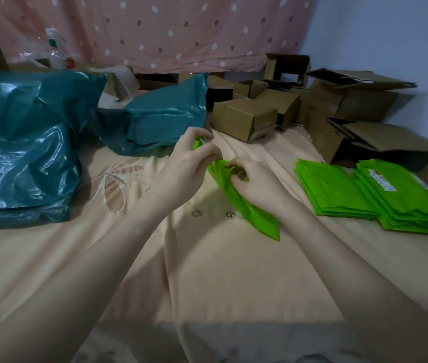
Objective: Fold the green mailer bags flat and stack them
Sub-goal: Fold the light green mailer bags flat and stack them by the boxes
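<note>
Green mailer bag (244, 203): held between my hands above the bed (207, 271), its lower corner pointing toward me.
Left hand (194, 158): I pinch its upper end.
Right hand (249, 179): my fingers curl round its middle.
Stack (380, 192): folded bags lying to my right.

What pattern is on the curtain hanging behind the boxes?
Pink curtain with white and darker pink dots, clearest in the head view.

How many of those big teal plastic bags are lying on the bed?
2: a large teal bag at the far left, and a smaller teal bag behind the hands, left of the cardboard boxes. More may be hidden behind them.
</note>
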`<state>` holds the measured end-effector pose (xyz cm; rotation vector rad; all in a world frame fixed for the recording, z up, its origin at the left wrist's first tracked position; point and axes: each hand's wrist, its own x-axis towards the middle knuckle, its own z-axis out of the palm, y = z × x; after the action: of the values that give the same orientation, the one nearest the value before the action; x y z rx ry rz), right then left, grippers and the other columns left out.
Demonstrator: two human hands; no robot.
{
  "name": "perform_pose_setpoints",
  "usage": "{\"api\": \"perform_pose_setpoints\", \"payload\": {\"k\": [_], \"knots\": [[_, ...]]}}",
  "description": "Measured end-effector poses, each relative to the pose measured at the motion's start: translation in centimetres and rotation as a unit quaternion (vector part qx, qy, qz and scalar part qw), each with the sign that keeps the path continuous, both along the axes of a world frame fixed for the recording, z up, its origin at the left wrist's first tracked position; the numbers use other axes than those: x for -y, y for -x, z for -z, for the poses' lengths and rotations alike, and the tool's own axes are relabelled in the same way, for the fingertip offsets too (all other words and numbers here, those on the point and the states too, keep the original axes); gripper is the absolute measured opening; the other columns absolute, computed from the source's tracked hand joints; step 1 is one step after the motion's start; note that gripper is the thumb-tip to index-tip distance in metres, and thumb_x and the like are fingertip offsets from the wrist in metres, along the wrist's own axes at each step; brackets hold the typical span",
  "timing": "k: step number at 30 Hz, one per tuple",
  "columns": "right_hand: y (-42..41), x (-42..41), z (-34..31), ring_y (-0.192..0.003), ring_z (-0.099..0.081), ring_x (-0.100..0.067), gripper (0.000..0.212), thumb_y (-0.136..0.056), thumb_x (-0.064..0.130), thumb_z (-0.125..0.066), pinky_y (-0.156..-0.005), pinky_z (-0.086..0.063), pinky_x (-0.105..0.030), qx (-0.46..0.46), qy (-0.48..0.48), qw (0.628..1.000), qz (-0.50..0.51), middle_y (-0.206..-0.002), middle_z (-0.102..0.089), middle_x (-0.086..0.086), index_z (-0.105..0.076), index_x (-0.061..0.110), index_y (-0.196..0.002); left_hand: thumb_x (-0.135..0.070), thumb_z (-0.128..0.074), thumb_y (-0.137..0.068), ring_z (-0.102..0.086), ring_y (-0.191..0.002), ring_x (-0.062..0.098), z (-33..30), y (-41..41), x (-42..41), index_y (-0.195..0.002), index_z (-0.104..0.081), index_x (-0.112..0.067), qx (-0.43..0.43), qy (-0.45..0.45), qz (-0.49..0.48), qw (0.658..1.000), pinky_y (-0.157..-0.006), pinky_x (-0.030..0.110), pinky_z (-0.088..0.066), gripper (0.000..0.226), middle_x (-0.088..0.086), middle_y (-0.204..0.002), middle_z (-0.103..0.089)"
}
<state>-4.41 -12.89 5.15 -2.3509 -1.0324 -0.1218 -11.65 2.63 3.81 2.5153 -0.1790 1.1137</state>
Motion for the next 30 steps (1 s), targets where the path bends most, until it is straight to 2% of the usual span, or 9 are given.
{"api": "perform_pose_setpoints", "payload": {"k": [3, 6, 11, 13, 16, 19, 24, 27, 30], "knots": [[-1.3, 0.2, 0.5, -0.129, -0.043, -0.026, 0.04, -0.094, 0.014, -0.045, -0.101, -0.032, -0.028, -0.018, 0.034, 0.999, 0.011, -0.138, -0.051, -0.011, -0.047, 0.009, -0.134, -0.008, -0.047, -0.095, -0.044, -0.099, 0.012, 0.1, 0.6, 0.0, -0.093, -0.06, -0.006, -0.005, 0.038, 0.039, 0.998, -0.087, 0.018, -0.036, 0.014, 0.014, -0.121, -0.043], [-2.7, -0.4, 1.3, -0.136, -0.034, -0.027, 0.046, -0.099, 0.021, -0.038, -0.104, -0.028, -0.028, -0.072, 0.066, 0.995, 0.03, -0.149, -0.036, -0.011, -0.032, 0.01, -0.144, -0.008, -0.047, -0.095, -0.046, -0.104, 0.015, 0.7, 1.1, -0.1, -0.094, -0.06, -0.007, -0.034, 0.041, 0.053, 0.997, -0.089, 0.02, -0.037, 0.013, 0.012, -0.123, -0.042], [-4.1, -2.9, 2.3, -0.133, -0.038, -0.031, 0.047, -0.1, 0.025, -0.037, -0.106, -0.033, -0.035, -0.107, 0.091, 0.989, 0.045, -0.146, -0.039, -0.017, -0.029, 0.012, -0.144, -0.031, -0.047, -0.093, -0.049, -0.111, 0.012, 1.5, 2.4, -1.0, -0.095, -0.065, -0.016, -0.087, 0.033, 0.074, 0.993, -0.096, 0.024, -0.037, 0.024, 0.002, -0.122, -0.046], [-4.3, -4.1, 2.6, -0.132, -0.04, -0.032, 0.046, -0.099, 0.026, -0.039, -0.108, -0.032, -0.041, -0.094, 0.097, 0.99, 0.042, -0.145, -0.042, -0.017, -0.032, 0.011, -0.142, -0.038, -0.044, -0.092, -0.051, -0.106, 0.005, 1.5, 3.0, -1.5, -0.101, -0.067, -0.021, -0.09, 0.044, 0.066, 0.993, -0.091, 0.02, -0.04, 0.03, -0.005, -0.121, -0.049], [-4.3, -6.0, 2.7, -0.13, -0.042, -0.033, 0.043, -0.098, 0.024, -0.044, -0.106, -0.034, -0.041, -0.07, 0.093, 0.993, 0.025, -0.14, -0.046, -0.018, -0.04, 0.006, -0.137, -0.031, -0.045, -0.093, -0.057, -0.094, -0.003, 1.3, 3.3, -2.3, -0.108, -0.064, -0.024, -0.06, 0.097, 0.034, 0.993, -0.075, 0.019, -0.045, 0.026, -0.013, -0.115, -0.056], [-4.4, -7.8, 2.8, -0.126, -0.046, -0.032, 0.036, -0.097, 0.02, -0.046, -0.101, -0.038, -0.039, -0.054, 0.074, 0.996, 0.01, -0.134, -0.053, -0.017, -0.049, 0.005, -0.129, -0.018, -0.043, -0.091, -0.059, -0.092, 0.0, 1.6, 2.8, -3.6, -0.108, -0.061, -0.025, -0.025, 0.153, -0.034, 0.987, -0.07, 0.023, -0.045, 0.026, -0.016, -0.104, -0.062], [-5.2, -9.9, 3.6, -0.117, -0.052, -0.034, 0.03, -0.094, 0.025, -0.045, -0.093, -0.045, -0.045, -0.053, 0.073, 0.996, 0.013, -0.122, -0.061, -0.016, -0.057, 0.009, -0.116, -0.003, -0.038, -0.09, -0.051, -0.112, 0.018, 2.7, -0.4, -6.7, -0.121, -0.058, -0.013, -0.094, 0.125, -0.105, 0.982, -0.086, 0.021, -0.035, 0.038, 0.002, -0.119, -0.061], [-5.8, -10.7, 3.9, -0.118, -0.048, -0.034, 0.031, -0.094, 0.031, -0.045, -0.093, -0.044, -0.046, -0.045, 0.085, 0.994, 0.048, -0.121, -0.059, -0.012, -0.06, 0.014, -0.115, -0.005, -0.035, -0.092, -0.041, -0.129, 0.024, 3.4, -3.2, -8.1, -0.134, -0.047, -0.012, -0.17, 0.074, -0.103, 0.977, -0.104, 0.029, -0.029, 0.044, 0.008, -0.137, -0.051], [-6.4, -11.2, 4.2, -0.12, -0.046, -0.033, 0.034, -0.093, 0.037, -0.048, -0.095, -0.041, -0.045, -0.043, 0.083, 0.993, 0.073, -0.122, -0.058, -0.01, -0.062, 0.015, -0.115, -0.013, -0.035, -0.096, -0.032, -0.137, 0.022, 3.6, -5.0, -8.3, -0.141, -0.037, -0.013, -0.237, 0.018, -0.093, 0.967, -0.11, 0.031, -0.023, 0.046, 0.006, -0.146, -0.041]]}}
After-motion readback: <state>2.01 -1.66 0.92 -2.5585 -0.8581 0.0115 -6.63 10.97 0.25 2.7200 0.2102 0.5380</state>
